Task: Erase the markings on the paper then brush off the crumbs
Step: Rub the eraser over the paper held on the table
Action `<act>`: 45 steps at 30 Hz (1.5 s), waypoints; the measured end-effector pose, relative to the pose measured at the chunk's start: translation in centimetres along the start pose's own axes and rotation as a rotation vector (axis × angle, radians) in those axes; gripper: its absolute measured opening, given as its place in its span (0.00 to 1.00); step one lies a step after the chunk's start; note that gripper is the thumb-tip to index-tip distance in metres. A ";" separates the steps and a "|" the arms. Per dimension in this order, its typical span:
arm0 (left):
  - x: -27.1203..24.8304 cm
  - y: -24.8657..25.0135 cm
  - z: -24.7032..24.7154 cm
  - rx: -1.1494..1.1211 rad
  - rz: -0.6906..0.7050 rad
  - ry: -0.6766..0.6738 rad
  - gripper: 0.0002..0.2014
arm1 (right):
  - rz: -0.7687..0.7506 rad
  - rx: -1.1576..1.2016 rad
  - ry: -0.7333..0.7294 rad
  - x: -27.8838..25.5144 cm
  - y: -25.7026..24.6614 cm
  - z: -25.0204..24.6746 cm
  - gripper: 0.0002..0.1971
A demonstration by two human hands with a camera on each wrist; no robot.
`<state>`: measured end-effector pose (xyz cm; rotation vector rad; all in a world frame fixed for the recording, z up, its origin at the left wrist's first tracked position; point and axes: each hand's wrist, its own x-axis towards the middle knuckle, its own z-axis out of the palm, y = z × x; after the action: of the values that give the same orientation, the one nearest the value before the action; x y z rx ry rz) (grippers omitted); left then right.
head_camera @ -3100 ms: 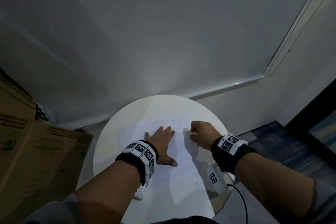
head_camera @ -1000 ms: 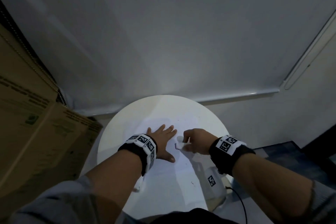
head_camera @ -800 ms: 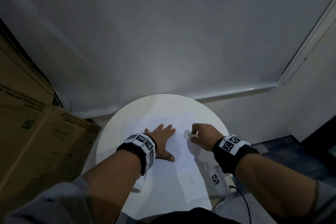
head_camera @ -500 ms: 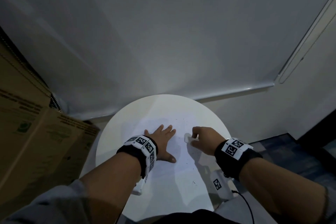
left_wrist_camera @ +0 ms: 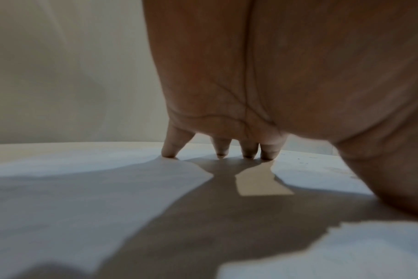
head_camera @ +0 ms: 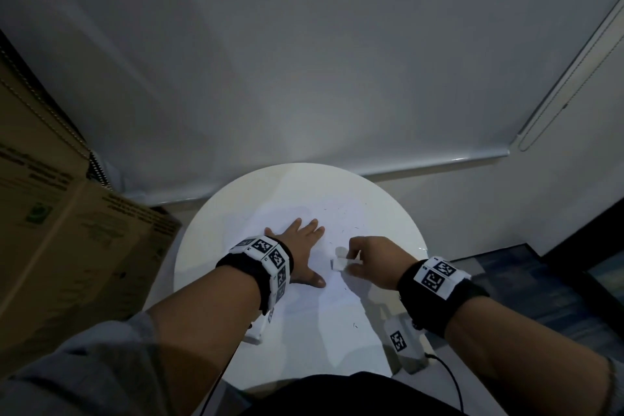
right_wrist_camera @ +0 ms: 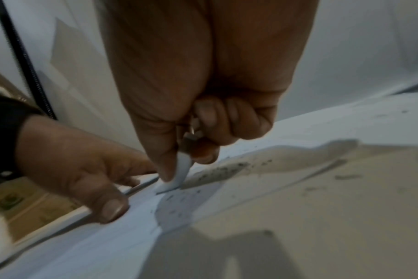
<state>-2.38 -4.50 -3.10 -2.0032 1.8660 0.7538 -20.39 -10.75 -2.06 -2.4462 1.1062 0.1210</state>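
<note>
Right hand (head_camera: 371, 257) around eraser (head_camera: 338, 263)

The paper (head_camera: 341, 223) is white on a white table (head_camera: 209, 246), so its edges are hard to find in the head view. Any marks on it are too faint to read. The left hand (head_camera: 300, 246) hides part of it. The eraser (right_wrist_camera: 179, 177) is mostly hidden by the right hand (right_wrist_camera: 203, 85), w/ only its tip showing. The crumbs (right_wrist_camera: 217, 171) are blurry specks. The box (head_camera: 50, 213) is cut off at the left edge.

A cardboard box (head_camera: 60, 230) stands left of the round table (head_camera: 236, 206).
</note>
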 end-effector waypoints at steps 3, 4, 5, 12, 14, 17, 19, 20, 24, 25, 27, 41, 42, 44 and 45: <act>0.1 0.0 0.1 -0.003 -0.011 -0.010 0.54 | 0.108 0.041 0.147 0.4 0.5 -0.6 0.04; 0.1 0.0 0.1 -0.003 -0.015 -0.010 0.54 | 0.101 0.040 0.142 0.5 0.5 -0.6 0.05; 0.1 0.1 0.1 -0.003 -0.019 -0.008 0.54 | 0.069 0.036 0.107 0.4 0.3 -0.5 0.04; 0.3 0.3 0.4 -0.016 -0.058 0.009 0.54 | 0.089 0.035 0.069 0.6 0.5 -0.7 0.04; 0.5 0.3 0.3 -0.017 -0.074 0.009 0.54 | 0.112 0.042 0.089 0.8 0.6 -1.0 0.05; 0.7 -0.2 -0.2 0.026 -0.085 0.015 0.54 | 0.083 0.034 0.090 1.1 0.0 -0.9 0.08; 0.8 -0.6 -0.4 0.038 -0.083 0.019 0.54 | 0.035 0.031 0.043 1.3 -0.4 -0.7 0.08; 0.8 -0.7 -0.4 0.032 -0.080 0.019 0.55 | 0.017 0.029 0.010 1.4 -0.4 -0.7 0.09; 0.8 -1.0 0.0 -0.005 -0.062 0.017 0.55 | 0.060 0.018 0.087 2.1 0.3 -1.3 0.08; 0.8 -1.0 0.0 -0.009 -0.062 0.016 0.55 | 0.076 0.014 0.115 2.2 0.3 -1.5 0.07; 0.8 -1.1 0.1 -0.012 -0.064 0.015 0.55 | 0.047 0.001 0.099 2.3 0.0 -1.3 0.06; 0.8 -0.9 0.0 0.011 -0.057 0.014 0.54 | -0.093 -0.054 -0.011 2.7 -1.4 -0.2 0.09; 0.8 -0.9 0.0 0.009 -0.059 0.013 0.54 | -0.063 -0.051 0.023 2.9 -1.3 -0.4 0.09; 0.8 -0.9 0.0 0.005 -0.063 0.011 0.54 | 0.011 -0.044 0.107 3.1 -1.1 -1.0 0.09; 0.8 -0.9 0.0 0.003 -0.063 0.012 0.54 | 0.025 -0.043 0.119 3.1 -1.1 -1.1 0.09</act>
<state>-1.46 -5.03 -3.64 -2.0585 1.8007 0.7232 -17.66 -12.73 -1.52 -2.5055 1.1966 0.0074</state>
